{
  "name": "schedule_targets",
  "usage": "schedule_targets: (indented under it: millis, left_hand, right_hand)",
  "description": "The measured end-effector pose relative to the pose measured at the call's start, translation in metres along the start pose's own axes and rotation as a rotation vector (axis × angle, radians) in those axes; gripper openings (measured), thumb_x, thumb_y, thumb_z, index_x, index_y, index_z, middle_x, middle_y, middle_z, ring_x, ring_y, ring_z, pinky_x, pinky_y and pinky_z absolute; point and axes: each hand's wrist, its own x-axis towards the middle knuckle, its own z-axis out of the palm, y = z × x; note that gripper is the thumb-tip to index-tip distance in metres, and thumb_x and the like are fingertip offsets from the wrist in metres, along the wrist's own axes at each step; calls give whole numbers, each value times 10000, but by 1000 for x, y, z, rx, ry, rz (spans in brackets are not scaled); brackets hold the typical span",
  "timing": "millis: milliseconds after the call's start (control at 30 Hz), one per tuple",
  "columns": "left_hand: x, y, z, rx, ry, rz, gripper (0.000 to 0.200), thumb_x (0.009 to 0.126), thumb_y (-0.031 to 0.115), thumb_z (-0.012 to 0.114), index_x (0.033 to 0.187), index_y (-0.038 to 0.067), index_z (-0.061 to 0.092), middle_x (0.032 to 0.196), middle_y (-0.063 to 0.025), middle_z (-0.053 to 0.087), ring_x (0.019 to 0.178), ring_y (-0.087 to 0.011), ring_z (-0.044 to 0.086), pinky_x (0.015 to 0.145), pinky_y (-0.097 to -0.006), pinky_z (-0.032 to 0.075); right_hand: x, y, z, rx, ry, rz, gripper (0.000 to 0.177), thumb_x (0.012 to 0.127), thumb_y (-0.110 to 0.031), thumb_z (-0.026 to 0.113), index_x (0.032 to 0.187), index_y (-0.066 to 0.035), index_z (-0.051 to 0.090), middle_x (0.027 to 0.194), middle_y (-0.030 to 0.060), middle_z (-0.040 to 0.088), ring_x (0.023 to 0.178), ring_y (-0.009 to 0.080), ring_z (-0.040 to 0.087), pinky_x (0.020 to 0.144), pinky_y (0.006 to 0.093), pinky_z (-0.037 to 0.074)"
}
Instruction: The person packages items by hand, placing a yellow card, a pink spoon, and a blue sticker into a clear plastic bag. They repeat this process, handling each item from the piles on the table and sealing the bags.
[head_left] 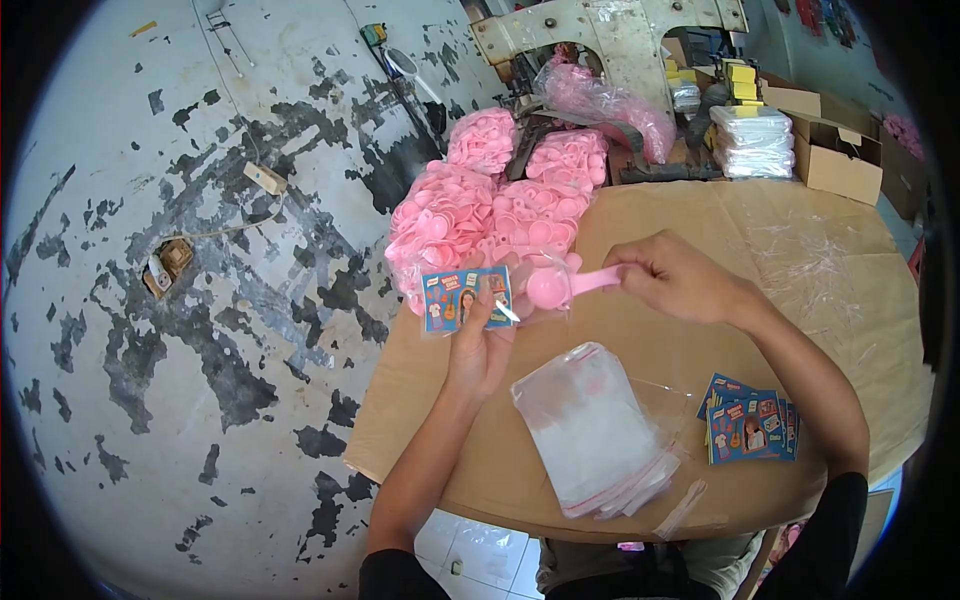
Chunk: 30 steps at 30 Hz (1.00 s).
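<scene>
My left hand (483, 345) holds a blue printed card (467, 300) in a clear plastic bag, thumb over the card. Pinched by its handle in my right hand (665, 278) is a pink scoop (552, 288), whose bowl lies at or inside the clear plastic beside the card; which of the two I cannot tell. Behind my left hand are heaps of pink scoops (440, 215). A stack of clear plastic bags (590, 430) lies on the brown-covered table (440, 450) near its front edge. To its right rests a pile of blue cards (745, 425).
Scraps of clear film (815, 260) lie on the table's right side. At the back stand a metal machine frame (630, 50), a pink plastic bundle (610, 105), stacked clear packs (753, 140) and open cardboard boxes (840, 165). A peeling wall (200, 400) is on the left.
</scene>
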Motion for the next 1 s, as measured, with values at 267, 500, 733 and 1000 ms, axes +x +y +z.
schedule_targets:
  millis: [267,500,733,1000]
  left_hand:
    - [-5,-1,12,64,-1,-14,425,1006,267,493,1389,148,355,1447,-133,417,1326,-296,432,1083,-463,416]
    - [-1,7,13,69,39,1,449,1018,288,457,1417,141,314,1482,-147,365,1315,-285,444,1073,-459,427]
    - [-4,-3,15,90,-82,-18,423,1019,246,444,1420,184,326,1512,-160,324,1372,-308,375,1102,-442,402]
    - [-6,-2,21,98,-117,-43,334,1025,192,425,1340,141,326,1438,-151,427,1342,-306,424,1128,-439,370]
  right_hand:
    - [-2,-6,14,-65,164,-98,202,851,-104,489,912,22,634,621,123,533,549,180,506,540,350,410]
    - [0,8,-15,1,166,-47,201,824,-86,475,886,30,627,621,82,506,570,130,467,530,312,377]
    - [0,6,0,-23,91,-157,215,814,-86,490,916,35,635,668,147,583,577,222,546,562,359,435]
    - [-2,-10,13,-19,119,-40,235,834,-155,547,949,-3,685,729,205,630,625,322,609,615,410,483]
